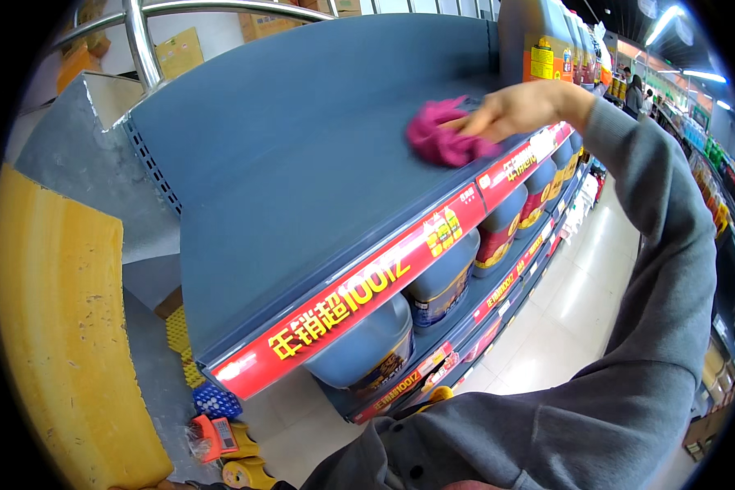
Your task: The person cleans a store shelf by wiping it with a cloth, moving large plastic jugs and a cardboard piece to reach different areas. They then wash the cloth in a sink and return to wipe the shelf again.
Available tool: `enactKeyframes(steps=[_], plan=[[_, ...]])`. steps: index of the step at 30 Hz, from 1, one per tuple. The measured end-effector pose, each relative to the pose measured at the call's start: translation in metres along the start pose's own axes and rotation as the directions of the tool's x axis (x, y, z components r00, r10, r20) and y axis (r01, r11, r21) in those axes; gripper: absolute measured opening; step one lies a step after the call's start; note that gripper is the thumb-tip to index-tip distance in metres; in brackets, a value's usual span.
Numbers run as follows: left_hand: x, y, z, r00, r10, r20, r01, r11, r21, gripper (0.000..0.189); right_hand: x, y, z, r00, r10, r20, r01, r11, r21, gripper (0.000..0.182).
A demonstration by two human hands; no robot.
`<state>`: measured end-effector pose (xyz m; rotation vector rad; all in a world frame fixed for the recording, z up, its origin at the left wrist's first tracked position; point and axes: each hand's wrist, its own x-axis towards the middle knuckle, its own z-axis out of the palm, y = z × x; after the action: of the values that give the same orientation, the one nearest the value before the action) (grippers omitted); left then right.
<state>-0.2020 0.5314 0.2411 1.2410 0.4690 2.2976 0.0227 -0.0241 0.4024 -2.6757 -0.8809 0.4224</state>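
My right hand (514, 113) reaches across to the far part of a dark grey metal shelf (294, 202) and grips a crumpled magenta cloth (444, 135). The cloth lies against the shelf surface near its front edge, and the hand is slightly blurred. Only a sliver of my left hand (153, 486) shows at the bottom left rim, by the lower end of a worn yellow panel (67, 318); its fingers are mostly cut off. Along the shelf's front runs a red label strip (337, 303) with yellow printed characters.
Large dark jugs (367, 343) fill the tier below. More jugs (545, 43) stand beyond my right hand. A metal rail (141, 49) rises behind the shelf. An orange device (211, 438) and yellow rolls (242, 471) sit low at left. A tiled aisle (563, 306) runs right, with people far off.
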Motion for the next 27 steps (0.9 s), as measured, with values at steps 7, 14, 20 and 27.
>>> enactKeyframes(steps=[7,14,20,27], plan=[[-0.005,0.025,0.01,0.995,-0.091,-0.044,0.088,0.994,-0.064,0.04,0.15,-0.153,0.043,0.532,-0.714,0.455,0.743,0.652,0.153,0.035],[-0.025,0.039,0.033,0.99,-0.139,-0.037,0.13,0.974,-0.186,0.039,0.16,-0.15,0.047,0.515,-0.748,0.42,0.8,0.595,0.079,0.037],[0.007,-0.008,-0.008,0.939,-0.323,-0.113,0.305,0.939,-0.157,0.045,0.039,0.018,-0.018,0.958,-0.192,0.212,0.209,0.976,-0.058,0.028],[0.004,0.011,0.007,0.974,-0.227,-0.022,0.208,0.921,-0.329,0.049,0.01,0.026,-0.015,0.99,-0.142,0.018,0.137,0.976,0.172,0.037]])
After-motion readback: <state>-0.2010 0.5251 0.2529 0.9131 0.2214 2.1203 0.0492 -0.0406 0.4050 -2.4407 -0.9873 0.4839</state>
